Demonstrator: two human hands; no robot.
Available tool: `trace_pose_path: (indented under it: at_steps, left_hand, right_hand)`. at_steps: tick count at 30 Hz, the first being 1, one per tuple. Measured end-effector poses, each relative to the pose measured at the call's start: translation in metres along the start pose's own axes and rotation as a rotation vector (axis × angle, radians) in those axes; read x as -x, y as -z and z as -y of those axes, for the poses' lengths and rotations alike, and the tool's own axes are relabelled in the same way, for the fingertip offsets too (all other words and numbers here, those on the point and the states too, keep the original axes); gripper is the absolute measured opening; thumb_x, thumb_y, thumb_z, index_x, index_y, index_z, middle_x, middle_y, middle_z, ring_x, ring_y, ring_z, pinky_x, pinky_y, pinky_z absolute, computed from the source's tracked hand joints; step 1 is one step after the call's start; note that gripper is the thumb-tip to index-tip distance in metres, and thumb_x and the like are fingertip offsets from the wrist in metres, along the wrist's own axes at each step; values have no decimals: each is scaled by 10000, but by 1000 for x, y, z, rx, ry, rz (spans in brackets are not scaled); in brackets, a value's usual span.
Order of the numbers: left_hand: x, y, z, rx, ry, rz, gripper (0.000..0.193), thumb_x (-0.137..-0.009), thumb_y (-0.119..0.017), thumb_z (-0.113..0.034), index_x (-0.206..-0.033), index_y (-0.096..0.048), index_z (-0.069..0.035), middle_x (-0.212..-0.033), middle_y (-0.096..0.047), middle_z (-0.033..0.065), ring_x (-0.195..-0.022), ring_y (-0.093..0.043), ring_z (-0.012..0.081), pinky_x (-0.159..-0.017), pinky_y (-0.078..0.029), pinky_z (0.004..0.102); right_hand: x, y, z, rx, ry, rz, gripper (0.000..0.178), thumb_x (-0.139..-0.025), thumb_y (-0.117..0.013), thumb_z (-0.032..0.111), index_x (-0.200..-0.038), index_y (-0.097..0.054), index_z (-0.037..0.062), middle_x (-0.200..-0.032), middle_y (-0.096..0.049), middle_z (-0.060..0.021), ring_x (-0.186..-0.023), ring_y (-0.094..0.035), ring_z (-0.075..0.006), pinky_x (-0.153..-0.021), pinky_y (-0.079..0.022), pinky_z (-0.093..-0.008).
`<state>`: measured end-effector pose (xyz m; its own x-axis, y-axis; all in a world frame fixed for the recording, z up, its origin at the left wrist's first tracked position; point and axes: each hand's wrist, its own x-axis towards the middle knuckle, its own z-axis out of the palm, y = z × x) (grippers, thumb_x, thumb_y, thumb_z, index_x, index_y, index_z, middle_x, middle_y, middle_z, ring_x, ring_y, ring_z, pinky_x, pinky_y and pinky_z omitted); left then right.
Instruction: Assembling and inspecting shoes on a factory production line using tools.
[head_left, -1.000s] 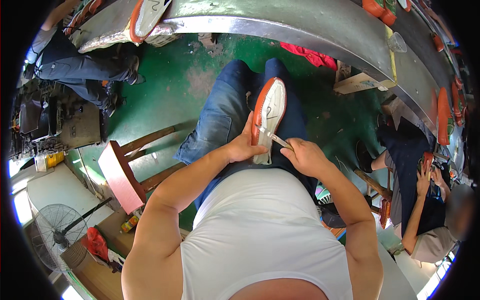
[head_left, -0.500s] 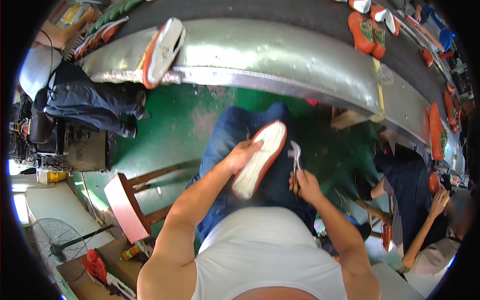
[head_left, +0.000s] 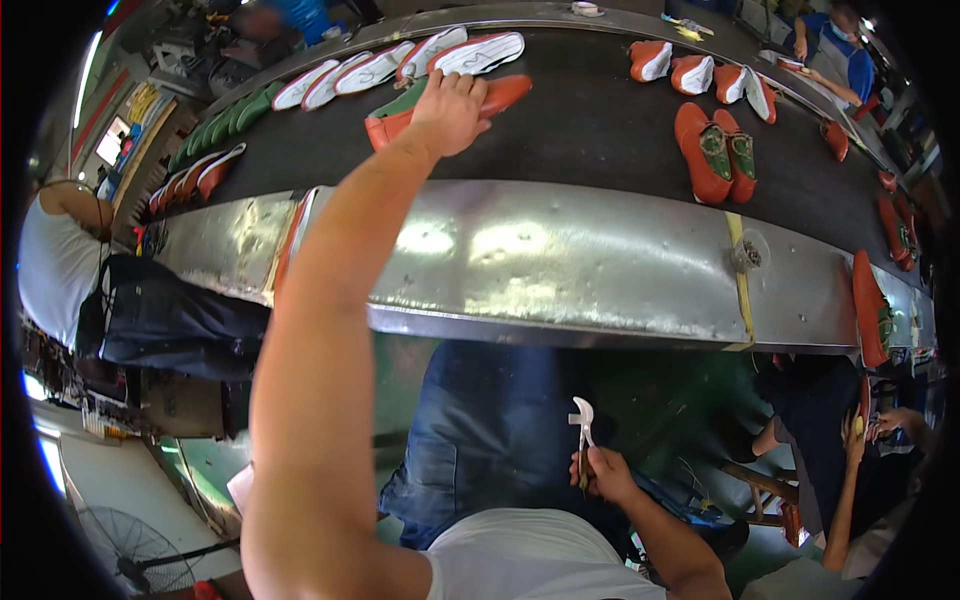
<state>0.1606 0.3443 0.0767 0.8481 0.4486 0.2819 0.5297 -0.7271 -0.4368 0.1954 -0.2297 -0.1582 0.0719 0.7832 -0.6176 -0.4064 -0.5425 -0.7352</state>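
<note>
Stretched out over the dark belt, my left hand point(head_left: 453, 112) is closed over the middle of a red shoe point(head_left: 508, 94) with a green part. The shoe is sole down at the belt, its toe pointing right; whether it rests there fully I cannot tell. My fingers and palm hide its middle. Low in front of me, beside my lap, my right hand point(head_left: 606, 476) grips a hammer point(head_left: 583, 420) by its handle, with the metal head up.
White-soled shoes point(head_left: 375, 68) lie in a row behind my left hand. A red-green pair point(head_left: 712, 155) stands farther right. Between me and the belt runs a metal ledge point(head_left: 570, 250), bearing a small clear cup point(head_left: 747, 253). Co-workers sit left point(head_left: 65, 260) and right point(head_left: 845, 480).
My left hand has swung from my lap up and forward onto the belt, and the shoe there now is sole down. The right hand keeps the hammer low. The view has shifted toward the belt.
</note>
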Motion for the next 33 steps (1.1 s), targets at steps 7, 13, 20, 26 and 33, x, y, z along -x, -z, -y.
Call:
trace_pose_path:
  at_steps: [7,13,20,26,33]
  left_hand:
    - [13,-120,5,263,81,94,384,-936,-574,-285,-1228,-598,-38,-1332,-598,169,-1278,-527,356,-1039,-445,489]
    - [159,-57,168,-35,694,679,748,-771,-777,-395,-1402,-526,-82,-1462,-521,186,-1399,-447,338,-1119,-386,465]
    - [275,-3,147,1650,892,249,543,-976,-615,-457,-1342,-559,-59,-1003,-697,51,-817,-679,166,-744,-570,361]
    - [363,54,-102,2045,681,-125,479,-957,-619,-102,-1413,-502,-11,-1266,-653,107,-1109,-639,204,-1000,-502,351]
    - [408,46,-246,2130,590,117,672,-962,-651,-71,-1527,-291,-119,-1248,-591,83,-1152,-556,171,-1018,-458,334]
  right_hand:
    - [-3,-2,3,-57,-6,-14,498,-1088,-368,389,-1116,-597,-53,-929,-675,-139,-792,-687,-238,-740,-557,-359]
    - [-11,1,4,-40,-2,50,455,-1091,-368,342,-1123,-584,-57,-947,-674,-144,-793,-682,-219,-736,-545,-339]
    - [-8,1,-19,7,57,25,491,-1087,-373,389,-1103,-584,-54,-901,-664,-144,-756,-679,-228,-719,-552,-347]
    - [-2,-9,-15,84,68,-33,425,-1077,-431,345,-1105,-589,-49,-885,-664,-127,-727,-674,-208,-669,-543,-328]
    - [52,-64,56,853,410,-22,280,-971,-613,250,-1081,-622,-8,-780,-672,-112,-678,-662,-224,-659,-512,-349]
